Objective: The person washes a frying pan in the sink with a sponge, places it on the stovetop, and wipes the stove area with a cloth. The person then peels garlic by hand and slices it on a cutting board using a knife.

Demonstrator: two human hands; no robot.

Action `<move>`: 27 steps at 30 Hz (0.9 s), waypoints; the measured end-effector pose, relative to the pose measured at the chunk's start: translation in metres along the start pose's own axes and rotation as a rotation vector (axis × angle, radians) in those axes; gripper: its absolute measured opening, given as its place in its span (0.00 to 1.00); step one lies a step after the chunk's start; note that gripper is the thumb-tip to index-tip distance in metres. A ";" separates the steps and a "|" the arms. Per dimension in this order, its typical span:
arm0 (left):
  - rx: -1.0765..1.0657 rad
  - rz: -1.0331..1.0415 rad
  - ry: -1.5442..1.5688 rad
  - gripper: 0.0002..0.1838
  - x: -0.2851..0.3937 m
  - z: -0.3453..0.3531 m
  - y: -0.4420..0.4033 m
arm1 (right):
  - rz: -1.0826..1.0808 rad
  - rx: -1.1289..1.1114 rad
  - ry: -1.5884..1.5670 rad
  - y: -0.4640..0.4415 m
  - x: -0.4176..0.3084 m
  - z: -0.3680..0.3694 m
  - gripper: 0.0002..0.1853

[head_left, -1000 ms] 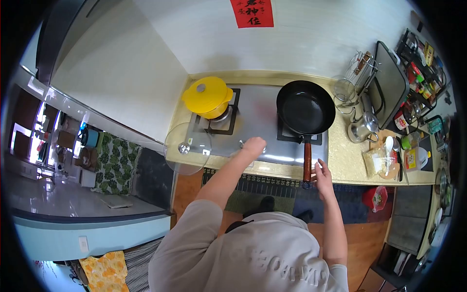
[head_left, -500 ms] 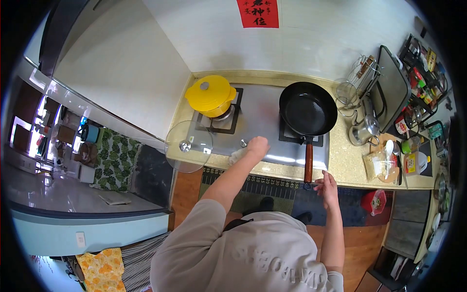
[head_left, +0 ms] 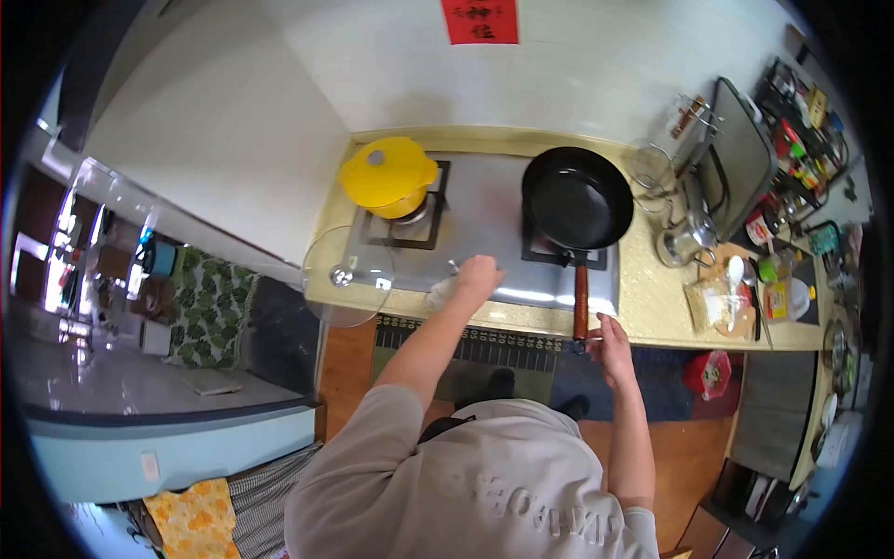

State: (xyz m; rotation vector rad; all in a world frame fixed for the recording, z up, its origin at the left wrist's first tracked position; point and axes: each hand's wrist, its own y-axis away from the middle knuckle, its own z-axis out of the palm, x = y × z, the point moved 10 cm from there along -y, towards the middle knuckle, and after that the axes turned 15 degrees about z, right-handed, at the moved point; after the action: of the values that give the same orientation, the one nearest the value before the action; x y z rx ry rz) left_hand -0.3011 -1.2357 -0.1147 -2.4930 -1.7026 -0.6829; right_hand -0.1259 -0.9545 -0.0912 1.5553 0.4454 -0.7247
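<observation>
My left hand [head_left: 479, 275] is closed over the front of the steel gas stove [head_left: 484, 219]; whatever its fingers hold is hidden. A stove knob [head_left: 453, 266] shows just left of it, and a crumpled white cloth [head_left: 440, 294] lies beside the wrist. My right hand [head_left: 612, 349] is held at the counter edge with fingers loosely apart, close to the end of the wooden handle of a black frying pan [head_left: 577, 200]. Whether a fingertip touches the handle I cannot tell. The pan sits on the right burner, its inside bare.
A yellow lidded pot [head_left: 386, 175] stands on the left burner. Its neighbour, a glass lid [head_left: 349, 278], overhangs the counter's front edge. To the right are a steel kettle [head_left: 684, 244], a bagged food packet [head_left: 712, 306] and a bottle [head_left: 790, 300]. A red basin [head_left: 710, 374] is below.
The whole view has shifted slightly, so everything sits a little further left and up. My right hand's fingers are nearer the pan handle's end. The left hand stays at the stove front.
</observation>
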 end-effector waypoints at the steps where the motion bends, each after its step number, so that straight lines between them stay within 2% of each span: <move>1: 0.097 0.032 -0.003 0.19 0.001 -0.005 0.005 | -0.015 -0.007 -0.024 -0.004 0.003 -0.003 0.27; 4: 0.487 0.236 -0.039 0.17 0.009 -0.026 0.044 | -0.016 0.013 -0.045 -0.002 0.007 -0.016 0.26; 7: 0.487 0.227 -0.089 0.17 0.005 -0.027 0.090 | -0.003 0.035 -0.073 0.001 0.015 -0.030 0.29; 9: 0.599 0.152 -0.184 0.18 -0.007 -0.031 0.123 | 0.015 0.051 -0.081 0.001 0.021 -0.036 0.29; 13: 0.494 0.116 -0.096 0.20 -0.058 0.017 0.134 | 0.050 0.052 -0.082 0.003 0.023 -0.037 0.28; 16: 0.491 0.069 -0.032 0.17 -0.062 0.014 0.137 | 0.005 0.076 -0.087 0.012 0.012 -0.039 0.25; 18: 0.627 -0.013 -0.017 0.13 -0.054 -0.017 0.153 | -0.215 0.292 -0.089 0.033 -0.013 -0.059 0.20; 19: 0.623 0.004 -0.013 0.13 -0.047 -0.027 0.154 | -0.216 0.307 -0.099 0.039 -0.017 -0.059 0.20; 21: 0.624 -0.109 0.645 0.14 -0.061 -0.023 0.159 | -0.511 0.353 -0.034 0.071 -0.053 -0.047 0.17; 22: 0.659 -0.084 0.973 0.15 -0.053 -0.021 0.158 | -0.494 0.297 -0.016 0.082 -0.062 -0.028 0.14; 23: 0.644 -0.067 0.976 0.15 -0.041 -0.030 0.158 | -0.555 0.298 0.180 0.093 -0.070 -0.008 0.09; 25: 0.383 -0.046 1.367 0.14 -0.005 -0.017 0.149 | -0.741 0.100 0.434 0.127 -0.093 0.056 0.05; 26: 0.279 0.011 1.295 0.13 0.009 -0.016 0.145 | -0.806 0.004 0.513 0.139 -0.097 0.085 0.07; 27: 0.267 0.019 1.295 0.13 0.020 -0.017 0.144 | -0.828 -0.068 0.557 0.143 -0.094 0.110 0.13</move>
State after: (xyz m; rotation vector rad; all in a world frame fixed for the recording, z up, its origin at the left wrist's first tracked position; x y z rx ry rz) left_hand -0.1719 -1.2797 -0.0626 -1.2483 -1.0886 -1.4582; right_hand -0.1191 -1.0677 0.0776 1.4756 1.5689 -0.8627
